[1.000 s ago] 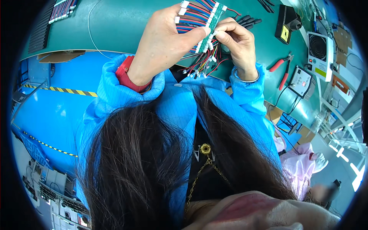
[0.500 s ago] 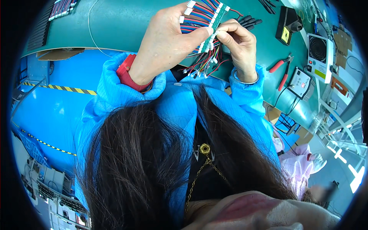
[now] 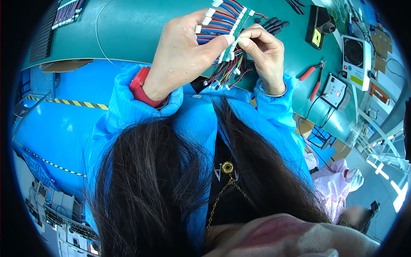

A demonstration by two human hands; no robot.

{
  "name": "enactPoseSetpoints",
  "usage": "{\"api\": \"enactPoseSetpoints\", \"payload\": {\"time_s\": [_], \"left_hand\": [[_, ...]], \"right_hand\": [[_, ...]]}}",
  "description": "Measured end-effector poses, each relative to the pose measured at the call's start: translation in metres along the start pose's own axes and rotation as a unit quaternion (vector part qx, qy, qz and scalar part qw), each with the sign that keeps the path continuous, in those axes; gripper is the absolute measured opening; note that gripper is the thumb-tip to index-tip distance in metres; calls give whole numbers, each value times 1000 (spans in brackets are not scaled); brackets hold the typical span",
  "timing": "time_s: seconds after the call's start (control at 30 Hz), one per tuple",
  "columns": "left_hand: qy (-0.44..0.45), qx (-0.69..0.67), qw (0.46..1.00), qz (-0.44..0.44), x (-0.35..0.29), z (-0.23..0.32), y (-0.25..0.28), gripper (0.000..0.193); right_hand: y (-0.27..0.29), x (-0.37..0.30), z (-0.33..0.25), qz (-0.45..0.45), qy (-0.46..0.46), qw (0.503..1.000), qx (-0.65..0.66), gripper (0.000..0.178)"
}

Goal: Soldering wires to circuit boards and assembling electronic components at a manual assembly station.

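Above the table's near edge, my left hand [image 3: 188, 53] grips a narrow green circuit board [image 3: 243, 21] by its edge, thumb on top. White connectors line the board. Red, blue and black wires [image 3: 224, 21] run from its left side to white plugs beyond my fingers. My right hand [image 3: 266, 53] pinches at a white connector on the board's right side, thumb and forefinger together. Beneath the two hands hangs a loose bundle of thin coloured wires [image 3: 227, 77] with small white plugs at the ends.
On the green table [image 3: 132, 30], black cable ends [image 3: 276, 26] lie just past my right hand. Further right are red-handled cutters [image 3: 316, 79], a black holder with a yellow pad [image 3: 317, 34], a white fan unit [image 3: 356, 60] and a small control box [image 3: 335, 91]. Wired strips [image 3: 68, 13] lie far left.
Both hands and the board have shifted slightly left. The board's wires and plugs moved with them; my right fingers stay pinched at the connector.
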State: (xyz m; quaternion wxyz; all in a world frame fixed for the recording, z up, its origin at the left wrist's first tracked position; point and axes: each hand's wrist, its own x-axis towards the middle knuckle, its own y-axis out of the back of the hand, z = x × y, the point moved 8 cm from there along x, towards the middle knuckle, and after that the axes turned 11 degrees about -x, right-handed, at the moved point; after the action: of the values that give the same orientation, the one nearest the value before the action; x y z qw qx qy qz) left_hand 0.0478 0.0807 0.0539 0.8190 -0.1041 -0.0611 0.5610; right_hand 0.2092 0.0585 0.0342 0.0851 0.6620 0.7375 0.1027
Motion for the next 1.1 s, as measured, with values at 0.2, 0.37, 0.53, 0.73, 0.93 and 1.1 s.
{"api": "enactPoseSetpoints", "payload": {"time_s": [0.2, 0.37, 0.53, 0.73, 0.93, 1.1], "left_hand": [[-17, 2, 1000, 1, -1, 3, -2, 26], [-22, 3, 1000, -6, -2, 5, -3, 27], [-8, 14, 999, -28, -3, 6, -4, 23], [-14, -3, 999, -44, -3, 7, -9, 23], [-12, -40, 999, 9, -2, -4, -4, 25], [-14, -50, 999, 15, -4, -2, -5, 24]], "right_hand": [[1, -2, -6, 8, 12, 1000, -26, 10], [2, -1, -2, -4, 12, 1000, -25, 9], [3, 0, -5, -45, 39, 998, -31, 10], [5, -1, -9, -33, 67, 996, -51, 9], [9, -7, -10, 53, 73, 994, -69, 7], [13, -11, -17, 92, 108, 979, -143, 8]]}}
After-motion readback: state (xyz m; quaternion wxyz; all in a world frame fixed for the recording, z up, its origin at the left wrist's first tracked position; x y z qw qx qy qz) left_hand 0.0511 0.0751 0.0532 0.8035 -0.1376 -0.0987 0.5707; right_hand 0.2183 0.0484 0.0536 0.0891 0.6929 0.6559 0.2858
